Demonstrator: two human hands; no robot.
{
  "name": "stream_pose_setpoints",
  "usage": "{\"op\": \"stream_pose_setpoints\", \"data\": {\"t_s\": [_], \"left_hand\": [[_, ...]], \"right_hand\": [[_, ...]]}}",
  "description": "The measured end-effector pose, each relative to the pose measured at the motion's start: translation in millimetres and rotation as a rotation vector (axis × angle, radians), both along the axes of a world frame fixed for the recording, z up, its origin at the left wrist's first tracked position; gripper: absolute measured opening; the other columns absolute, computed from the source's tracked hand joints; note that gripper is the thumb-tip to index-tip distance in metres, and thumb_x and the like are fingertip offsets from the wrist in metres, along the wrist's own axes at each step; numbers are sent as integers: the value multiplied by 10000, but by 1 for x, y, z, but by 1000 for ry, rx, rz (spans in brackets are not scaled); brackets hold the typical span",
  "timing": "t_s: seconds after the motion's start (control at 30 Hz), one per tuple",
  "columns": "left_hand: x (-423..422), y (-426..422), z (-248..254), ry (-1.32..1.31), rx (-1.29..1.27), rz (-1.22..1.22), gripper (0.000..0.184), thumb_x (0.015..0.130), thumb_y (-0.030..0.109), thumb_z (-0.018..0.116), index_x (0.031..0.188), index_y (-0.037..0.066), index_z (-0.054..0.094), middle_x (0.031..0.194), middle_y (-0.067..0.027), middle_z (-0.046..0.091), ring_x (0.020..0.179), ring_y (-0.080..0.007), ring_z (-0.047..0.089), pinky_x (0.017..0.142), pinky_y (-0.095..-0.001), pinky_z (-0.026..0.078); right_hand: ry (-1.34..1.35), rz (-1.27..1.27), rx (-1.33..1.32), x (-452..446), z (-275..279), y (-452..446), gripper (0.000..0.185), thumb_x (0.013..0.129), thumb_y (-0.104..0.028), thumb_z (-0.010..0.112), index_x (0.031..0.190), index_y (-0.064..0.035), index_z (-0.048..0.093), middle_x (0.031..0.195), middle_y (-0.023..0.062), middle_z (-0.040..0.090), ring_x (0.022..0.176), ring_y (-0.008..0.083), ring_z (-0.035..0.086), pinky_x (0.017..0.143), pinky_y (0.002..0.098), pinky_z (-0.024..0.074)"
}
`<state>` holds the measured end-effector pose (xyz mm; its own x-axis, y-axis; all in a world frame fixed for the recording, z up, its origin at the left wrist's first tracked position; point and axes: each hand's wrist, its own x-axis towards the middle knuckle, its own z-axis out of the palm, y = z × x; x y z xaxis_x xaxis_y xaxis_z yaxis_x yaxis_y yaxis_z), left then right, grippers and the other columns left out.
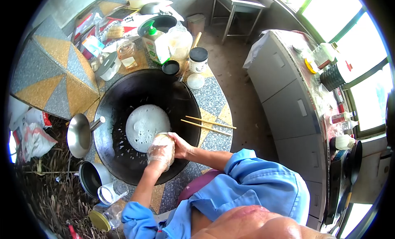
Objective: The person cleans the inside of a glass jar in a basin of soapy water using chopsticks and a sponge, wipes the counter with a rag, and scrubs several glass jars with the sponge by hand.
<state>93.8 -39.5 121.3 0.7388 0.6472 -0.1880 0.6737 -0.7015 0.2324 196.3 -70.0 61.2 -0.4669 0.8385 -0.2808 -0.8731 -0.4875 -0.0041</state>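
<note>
Over the near side of a large black wok (pixel 107 103), my left hand (pixel 157 157) appears to be pushed inside a clear, wet jar (pixel 161 143). Its fingers are blurred behind the jar's cloudy wall. Closed against the right side of this jar is my right hand (pixel 180 146), with the fingers partly hidden behind it. White foamy water (pixel 144 125) lies in the wok's bottom, just beyond both hands. A pair of chopsticks (pixel 209 125) rests across the wok's right rim and the tiled counter.
A steel ladle (pixel 80 135) and a metal pot (pixel 94 179) stand left of the wok. Behind it are a green-pump bottle (pixel 155 44), a black-lidded jar (pixel 198 60), a black lid (pixel 170 67) and a white lid (pixel 196 81). Grey cabinets (pixel 288 103) line the right side.
</note>
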Motion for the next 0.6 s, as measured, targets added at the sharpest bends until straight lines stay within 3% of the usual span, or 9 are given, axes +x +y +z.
{"op": "stream_pose_setpoints", "data": {"t_s": [0.03,0.2,0.27,0.33,0.4,0.43,0.47,0.57,0.6], "left_hand": [[8,0,28,78,-7,-11,196,744,147,486,867,37,591,906,-158,598,857,-318,568,727,-376,460],[19,17,16,350,-285,211,317,818,301,393,917,107,623,1019,-101,594,919,-246,571,768,-365,450],[17,13,26,252,-90,117,200,730,122,498,872,48,617,914,-162,609,857,-280,594,730,-357,469],[17,17,36,293,-156,95,212,735,144,484,865,39,614,918,-157,609,862,-284,592,735,-362,466],[8,20,43,264,-58,-26,216,730,142,481,867,33,607,921,-165,606,864,-295,590,741,-368,464],[7,24,51,289,-182,-54,237,712,108,483,907,28,593,926,-185,596,863,-304,582,746,-375,461],[-4,33,30,172,-184,-196,239,730,125,510,939,35,586,934,-164,598,863,-274,583,704,-348,474],[-39,38,-12,-835,-1247,640,320,797,189,538,1085,49,526,1033,-102,566,945,-222,560,739,-266,477],[-43,35,-17,-832,-1253,646,320,797,189,538,1085,49,526,1033,-102,566,945,-222,560,739,-266,477]], "right_hand": [[-9,-11,-69,-2,11,-2,480,785,-384,534,1102,-25,504,1136,136,523,1061,271,479,968,430,315],[68,-3,-166,-12,15,-2,530,782,-421,526,1111,-6,491,1142,156,512,1068,284,475,968,439,317],[52,6,-180,-14,14,2,579,793,-447,490,1187,-26,434,1214,150,459,1127,288,429,987,460,279],[68,12,-153,-12,14,7,573,797,-450,491,1191,-37,430,1217,144,457,1127,286,430,977,468,290],[-76,49,-80,-7,14,14,577,796,-472,494,1189,-54,436,1216,133,458,1128,279,430,955,470,319],[-79,81,-19,-5,-1,18,585,791,-490,506,1200,-80,426,1197,114,473,1114,265,443,924,486,347],[-78,75,-21,-1,4,18,585,791,-490,506,1200,-80,426,1197,114,473,1114,265,443,924,486,347],[-314,189,125,16,16,17,590,775,-477,551,1230,-138,387,1199,72,455,1095,247,449,884,507,376],[-312,191,118,18,18,17,590,775,-477,551,1230,-138,387,1199,72,455,1095,247,449,884,507,376]]}}
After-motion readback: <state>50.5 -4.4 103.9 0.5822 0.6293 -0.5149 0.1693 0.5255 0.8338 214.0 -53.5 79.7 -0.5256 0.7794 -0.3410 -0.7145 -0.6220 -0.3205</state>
